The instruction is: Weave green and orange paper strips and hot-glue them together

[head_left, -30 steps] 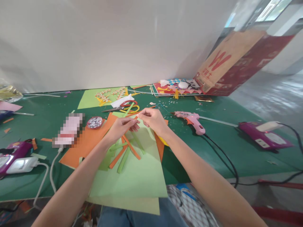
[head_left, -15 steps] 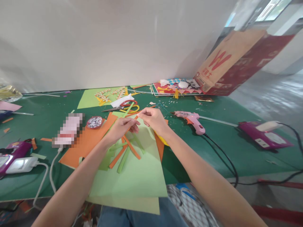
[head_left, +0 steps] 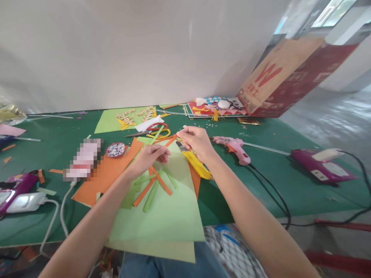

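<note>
A thin orange paper strip [head_left: 171, 141] runs between my two hands above the sheets. My left hand [head_left: 150, 157] is closed round it, with the thumb against the fingers. My right hand [head_left: 197, 142] pinches near its far end, fingertips and thumb together. Below my left hand, several loose orange and green paper strips [head_left: 150, 199] lie fanned on a light green paper sheet [head_left: 174, 216]. A yellow utility knife [head_left: 198, 165] rests beneath my right hand, partly covered by it. Scissors [head_left: 158, 133] with red and yellow handles lie just beyond my hands.
To the right are a pink glue gun [head_left: 233, 146] with its cord and a purple power strip [head_left: 321, 166]. A round tin [head_left: 115, 150] and a blurred-out phone [head_left: 84, 160] lie at left. Paper crafts [head_left: 217, 106] and a paper bag [head_left: 278, 81] stand by the white partition [head_left: 130, 54].
My right hand has moved right and slightly away from my left hand, uncovering more of the yellow utility knife. More of the orange strip shows between them. My left hand has hardly moved.
</note>
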Demonstrator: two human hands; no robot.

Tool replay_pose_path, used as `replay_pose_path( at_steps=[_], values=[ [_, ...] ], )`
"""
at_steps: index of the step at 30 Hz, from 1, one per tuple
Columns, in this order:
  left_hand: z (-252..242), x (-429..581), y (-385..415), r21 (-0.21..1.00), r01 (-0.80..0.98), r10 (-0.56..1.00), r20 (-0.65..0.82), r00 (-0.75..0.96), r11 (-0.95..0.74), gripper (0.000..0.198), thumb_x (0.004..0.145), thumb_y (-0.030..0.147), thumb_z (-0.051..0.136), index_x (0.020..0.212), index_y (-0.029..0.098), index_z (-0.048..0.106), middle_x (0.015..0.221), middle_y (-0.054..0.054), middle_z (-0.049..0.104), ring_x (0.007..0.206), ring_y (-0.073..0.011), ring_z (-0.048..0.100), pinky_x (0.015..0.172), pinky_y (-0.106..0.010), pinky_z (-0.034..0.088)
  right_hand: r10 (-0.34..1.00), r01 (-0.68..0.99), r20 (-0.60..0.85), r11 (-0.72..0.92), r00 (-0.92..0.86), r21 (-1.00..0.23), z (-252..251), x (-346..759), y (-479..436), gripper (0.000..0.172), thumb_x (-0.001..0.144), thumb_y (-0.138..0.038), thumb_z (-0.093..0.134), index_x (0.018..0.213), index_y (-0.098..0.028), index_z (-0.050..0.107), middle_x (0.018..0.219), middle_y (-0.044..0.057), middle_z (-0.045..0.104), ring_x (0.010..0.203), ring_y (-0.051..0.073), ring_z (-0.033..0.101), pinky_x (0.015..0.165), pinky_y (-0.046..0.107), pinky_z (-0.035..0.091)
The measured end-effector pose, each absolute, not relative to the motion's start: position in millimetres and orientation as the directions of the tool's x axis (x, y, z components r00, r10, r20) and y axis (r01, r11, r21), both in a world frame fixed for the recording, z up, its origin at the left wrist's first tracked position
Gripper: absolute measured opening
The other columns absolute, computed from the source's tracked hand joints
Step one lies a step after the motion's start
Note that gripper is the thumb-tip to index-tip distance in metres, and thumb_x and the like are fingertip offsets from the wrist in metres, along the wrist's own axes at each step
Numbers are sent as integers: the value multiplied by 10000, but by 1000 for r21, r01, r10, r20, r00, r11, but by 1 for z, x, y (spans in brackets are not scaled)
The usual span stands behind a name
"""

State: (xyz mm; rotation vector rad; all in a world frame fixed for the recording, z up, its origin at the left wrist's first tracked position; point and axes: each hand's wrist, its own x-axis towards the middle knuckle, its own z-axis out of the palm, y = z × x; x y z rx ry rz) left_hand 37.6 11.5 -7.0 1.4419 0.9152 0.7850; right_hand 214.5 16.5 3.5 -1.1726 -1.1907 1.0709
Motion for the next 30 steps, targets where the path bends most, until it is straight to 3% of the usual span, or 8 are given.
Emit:
replay_pose_path(
  at_steps=[13,30],
  values=[
    [-12,38,11,994,106,878,-22,479,-33,415,780,555,604,703,147,631,500,-15,626,443,-117,584,527,-228,476,988,-32,96,101,117,-994,3,216,18,159,672,-226,642,568,-165,538,359,-83,394,332,39,315,383,204,216],
    [-6,41,10,983,183,913,-75,402,1,330,840,398,562,631,148,617,479,-9,618,438,-100,584,524,-199,482,981,-8,101,104,164,-995,3,221,20,159,680,-231,643,568,-162,553,354,-86,393,322,37,320,373,197,215]
  ],
)
